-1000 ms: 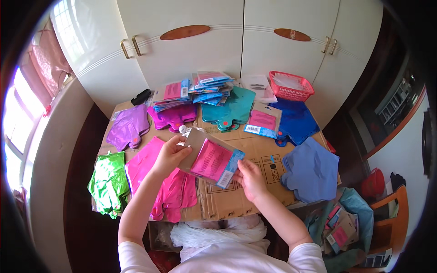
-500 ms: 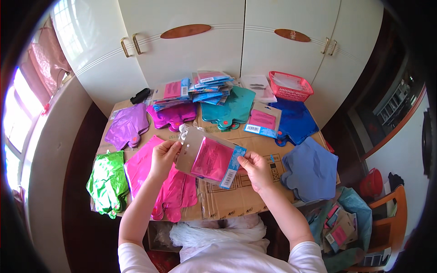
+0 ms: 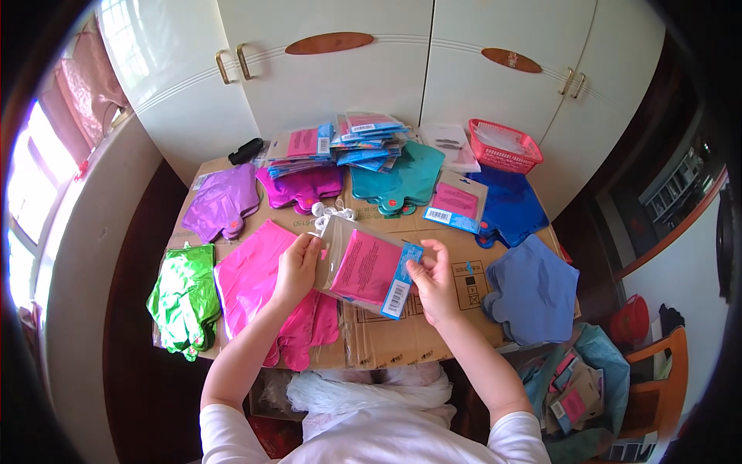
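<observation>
Between my two hands is a flat see-through packet (image 3: 367, 267) with a pink folded sheet inside and a blue barcoded strip at its right end. My left hand (image 3: 296, 269) pinches its left end, thumb on top. The blue strip is gripped by my right hand (image 3: 434, 284), its thumb on the front and its fingers partly hidden behind. White curled strings (image 3: 334, 216) lie just beyond the packet's top left corner. Under and beside my left forearm spreads a stack of flat pink foil shapes (image 3: 251, 267), like deflated balloons.
Cardboard (image 3: 371, 352) covers the table. Around it lie green foil (image 3: 184, 298), purple (image 3: 224, 203), teal (image 3: 398, 178) and grey-blue shapes (image 3: 533, 290). Packets (image 3: 371, 139) are piled at the back, near a red basket (image 3: 504, 147). A bag of packets (image 3: 603, 363) sits by a chair at right.
The packet and both hands have shifted slightly right, and the packet has turned a little. My right hand's fingers have lifted at its top edge. The view has shifted somewhat.
</observation>
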`<action>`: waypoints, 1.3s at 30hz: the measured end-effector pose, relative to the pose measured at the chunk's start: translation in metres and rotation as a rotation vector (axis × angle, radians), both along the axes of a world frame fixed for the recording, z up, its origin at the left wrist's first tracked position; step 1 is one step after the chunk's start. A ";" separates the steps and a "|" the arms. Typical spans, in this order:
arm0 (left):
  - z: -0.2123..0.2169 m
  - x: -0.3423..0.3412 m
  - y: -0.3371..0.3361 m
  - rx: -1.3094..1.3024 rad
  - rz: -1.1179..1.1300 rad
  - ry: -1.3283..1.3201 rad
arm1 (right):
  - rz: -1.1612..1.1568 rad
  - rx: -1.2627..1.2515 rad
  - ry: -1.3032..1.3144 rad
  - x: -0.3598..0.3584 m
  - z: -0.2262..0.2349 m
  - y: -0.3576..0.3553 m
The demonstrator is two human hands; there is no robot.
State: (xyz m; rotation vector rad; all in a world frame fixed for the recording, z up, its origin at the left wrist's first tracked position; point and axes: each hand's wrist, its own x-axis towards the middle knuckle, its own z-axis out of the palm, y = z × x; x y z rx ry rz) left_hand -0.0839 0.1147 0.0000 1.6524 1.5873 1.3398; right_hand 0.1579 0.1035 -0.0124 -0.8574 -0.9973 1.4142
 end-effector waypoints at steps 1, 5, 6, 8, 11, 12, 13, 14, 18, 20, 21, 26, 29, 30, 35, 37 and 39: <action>0.001 0.001 0.000 0.002 0.004 0.023 | -0.031 0.056 0.003 0.000 -0.010 0.004; 0.005 -0.001 -0.004 0.013 0.020 0.080 | -0.041 0.089 -0.015 -0.001 -0.013 0.006; 0.006 -0.002 -0.004 -0.009 0.034 0.090 | -0.045 0.100 -0.032 -0.001 -0.013 0.007; 0.006 -0.003 -0.003 -0.052 0.063 0.112 | -0.051 0.055 -0.044 0.001 -0.014 0.005; -0.003 -0.018 0.005 -0.082 0.136 0.040 | -0.174 0.126 -0.073 0.006 -0.015 0.009; 0.002 -0.026 0.008 -0.129 0.168 -0.050 | -0.240 0.174 -0.089 0.011 -0.016 0.012; 0.006 -0.034 0.008 -0.157 0.169 -0.066 | -0.208 0.141 -0.110 0.021 -0.015 0.014; 0.009 -0.042 0.009 -0.185 0.170 -0.081 | -0.163 0.135 -0.165 0.031 -0.020 0.016; 0.009 -0.072 0.023 -0.115 0.203 0.139 | -0.181 0.145 -0.201 0.045 -0.028 0.019; 0.015 -0.090 0.035 -0.114 0.242 0.304 | -0.208 0.123 -0.250 0.052 -0.029 0.020; 0.006 -0.109 0.043 -0.106 0.235 0.390 | -0.225 0.107 -0.292 0.055 -0.029 0.019; 0.019 -0.102 0.050 0.028 0.404 0.835 | -0.342 0.264 -0.648 0.078 -0.055 0.012; 0.022 -0.072 0.027 0.182 0.275 0.998 | -0.222 0.221 -0.860 0.072 -0.030 -0.012; 0.030 -0.054 0.016 0.253 0.126 0.940 | -0.230 0.272 -0.962 0.073 -0.018 -0.018; 0.030 0.024 0.002 -0.118 -0.329 0.813 | -0.439 0.421 -1.224 0.082 0.004 -0.003; 0.014 0.043 0.012 -0.095 -0.384 0.817 | -0.520 0.452 -1.375 0.092 -0.006 0.014; 0.003 0.055 0.020 -0.118 -0.414 0.797 | -0.482 0.386 -1.552 0.093 -0.012 0.016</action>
